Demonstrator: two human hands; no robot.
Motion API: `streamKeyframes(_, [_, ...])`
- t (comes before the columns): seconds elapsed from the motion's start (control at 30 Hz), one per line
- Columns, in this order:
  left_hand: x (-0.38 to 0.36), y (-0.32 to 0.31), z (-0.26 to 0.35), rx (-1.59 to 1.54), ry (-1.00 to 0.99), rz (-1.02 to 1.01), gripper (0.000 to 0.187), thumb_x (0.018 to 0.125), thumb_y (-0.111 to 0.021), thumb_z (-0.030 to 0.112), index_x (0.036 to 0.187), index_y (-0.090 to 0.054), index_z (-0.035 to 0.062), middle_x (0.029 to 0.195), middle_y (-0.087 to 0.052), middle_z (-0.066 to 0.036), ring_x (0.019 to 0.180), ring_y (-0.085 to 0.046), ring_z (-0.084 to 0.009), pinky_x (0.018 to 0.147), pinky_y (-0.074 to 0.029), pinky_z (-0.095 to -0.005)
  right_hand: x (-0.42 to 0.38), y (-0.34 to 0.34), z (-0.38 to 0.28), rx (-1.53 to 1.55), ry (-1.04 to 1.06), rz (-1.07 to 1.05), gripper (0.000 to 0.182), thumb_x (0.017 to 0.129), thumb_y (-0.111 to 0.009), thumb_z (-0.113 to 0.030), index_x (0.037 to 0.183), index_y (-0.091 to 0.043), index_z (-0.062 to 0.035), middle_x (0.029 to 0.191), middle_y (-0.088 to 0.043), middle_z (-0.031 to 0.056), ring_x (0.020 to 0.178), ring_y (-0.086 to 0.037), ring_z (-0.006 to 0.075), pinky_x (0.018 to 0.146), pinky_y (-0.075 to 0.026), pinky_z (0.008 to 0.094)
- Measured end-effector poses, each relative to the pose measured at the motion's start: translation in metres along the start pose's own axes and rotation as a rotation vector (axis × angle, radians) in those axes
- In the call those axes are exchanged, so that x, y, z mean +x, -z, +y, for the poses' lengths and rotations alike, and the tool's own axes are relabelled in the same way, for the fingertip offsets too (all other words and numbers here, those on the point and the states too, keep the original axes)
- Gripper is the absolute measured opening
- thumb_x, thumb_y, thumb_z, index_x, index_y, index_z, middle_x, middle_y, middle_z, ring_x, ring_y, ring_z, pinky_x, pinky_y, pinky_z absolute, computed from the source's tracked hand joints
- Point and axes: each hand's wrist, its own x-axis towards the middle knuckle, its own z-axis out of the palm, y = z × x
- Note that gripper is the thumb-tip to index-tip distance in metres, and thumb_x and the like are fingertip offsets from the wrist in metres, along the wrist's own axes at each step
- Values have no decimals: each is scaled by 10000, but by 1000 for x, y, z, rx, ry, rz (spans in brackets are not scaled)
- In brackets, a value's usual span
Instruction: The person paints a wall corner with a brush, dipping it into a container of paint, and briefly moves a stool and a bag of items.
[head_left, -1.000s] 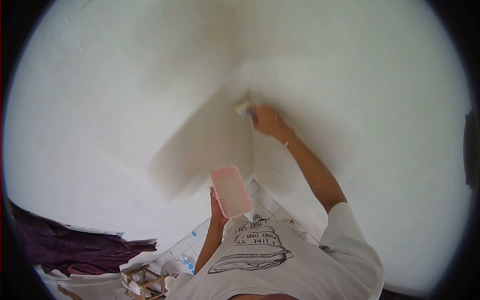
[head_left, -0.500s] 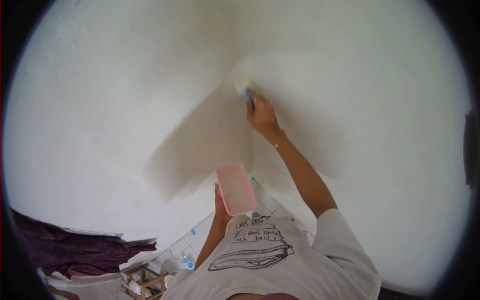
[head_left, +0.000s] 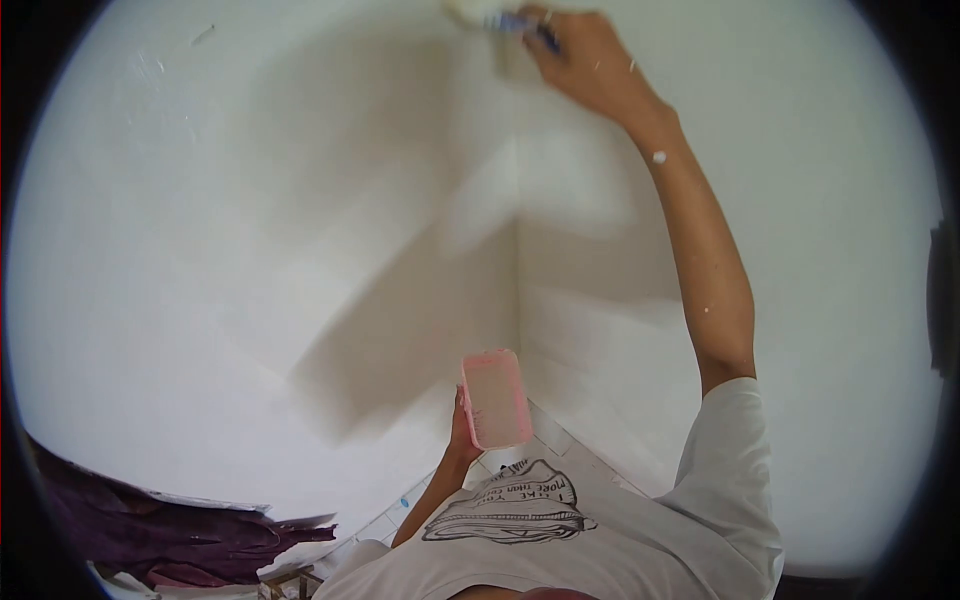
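Note:
My right hand [head_left: 590, 65] is raised to the top of the view, fingers closed round the blue handle of a paintbrush [head_left: 505, 21]. The pale bristles point left, close to the white wall [head_left: 380, 130] near the corner, and are partly cut off by the upper edge. Low in the middle, my left hand [head_left: 463, 432] grips a pink rectangular tub [head_left: 497, 400] by its left side. Whitish paint fills part of the tub, with smears along its inner wall. White specks dot my right hand and forearm.
Two white walls meet at a vertical corner, with arm shadows across them. Dark purple cloth [head_left: 190, 530] lies at lower left. Beside it stands a wooden frame [head_left: 292, 582], partly cut off. White floor tiles [head_left: 552, 436] show below the tub.
My right hand has swept the paintbrush upward along the corner, from mid-height to the top edge. The tub in my left hand sits slightly lower and further right in view.

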Motion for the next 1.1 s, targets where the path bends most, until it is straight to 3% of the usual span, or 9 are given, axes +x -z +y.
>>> streamKeyframes(0.23, [-13, 19, 15, -51, 16, -29, 778, 985, -396, 701, 1556, -340, 174, 1480, -510, -93, 1318, -552, -301, 1068, -491, -557, -87, -131, -6, 171, 28, 336, 368, 918, -591, -36, 1285, -603, -4, 959, -666, 245, 865, -652, 431, 796, -533, 525])
streamKeyframes(0.37, [-18, 21, 23, -4, 2, 18, 765, 991, -384, 697, 1554, -346, 181, 1479, -513, -87, 1317, -554, -299, 1069, -488, -563, -185, -145, -31, 261, -294, -79, 385, 890, -598, -7, 1274, -618, -19, 965, -676, 242, 828, -654, 433, 749, -556, 517])
streamKeyframes(0.57, [-3, 21, 32, 6, 49, -6, 727, 1006, -370, 670, 1548, -358, 185, 1468, -525, -79, 1305, -561, -308, 1067, -487, -564, -163, -105, 21, 154, -46, -749, 286, 854, -632, -44, 1128, -706, -79, 870, -696, 194, 840, -642, 399, 903, -492, 454])
streamKeyframes(0.63, [-7, 4, 18, 73, 60, -28, 728, 1007, -367, 671, 1548, -358, 185, 1467, -524, -80, 1305, -561, -309, 1068, -486, -565, -111, -39, 22, 47, -57, -670, 250, 865, -649, -89, 1102, -724, -113, 867, -702, 172, 836, -634, 372, 968, -447, 429])
streamKeyframes(0.73, [-7, -8, 9, 79, 75, 17, 735, 1004, -368, 676, 1550, -355, 184, 1465, -525, -84, 1306, -561, -309, 1067, -486, -567, -21, 25, 38, -29, 190, -352, 275, 881, -680, -148, 1144, -712, -76, 828, -693, 178, 739, -631, 333, 758, -516, 399])
streamKeyframes(0.83, [-4, -1, 2, 60, 85, 0, 754, 996, -374, 688, 1554, -348, 182, 1465, -524, -88, 1307, -560, -312, 1068, -486, -567, 16, 65, 21, 38, 0, -213, 299, 900, -670, -153, 1183, -709, -67, 902, -713, 204, 692, -633, 333, 657, -521, 394])
streamKeyframes(0.93, [-4, 14, -4, 18, 115, -5, 772, 987, -381, 700, 1558, -342, 182, 1465, -524, -90, 1309, -559, -311, 1068, -486, -565, 12, 60, 2, 138, -193, 145, 282, 915, -624, -95, 1155, -709, 25, 707, -686, 116, 599, -577, 162, 582, -482, 330])
streamKeyframes(1.0, [-1, 26, -9, 39, 107, 31, 779, 983, -384, 705, 1560, -340, 183, 1469, -522, -90, 1311, -557, -310, 1070, -485, -564, -24, 5, 14, 76, -210, 25, 291, 904, -613, -138, 1160, -705, -33, 1036, -696, 265, 855, -670, 440, 813, -552, 464])
streamKeyframes(1.1, [-5, 15, -8, 21, 96, 1, 781, 985, -377, 706, 1565, -332, 185, 1479, -513, -89, 1313, -557, -304, 1073, -485, -559, -117, -60, -4, 217, -221, 157, 315, 915, -579, -80, 1207, -671, -6, 1019, -690, 273, 892, -670, 442, 840, -550, 500])
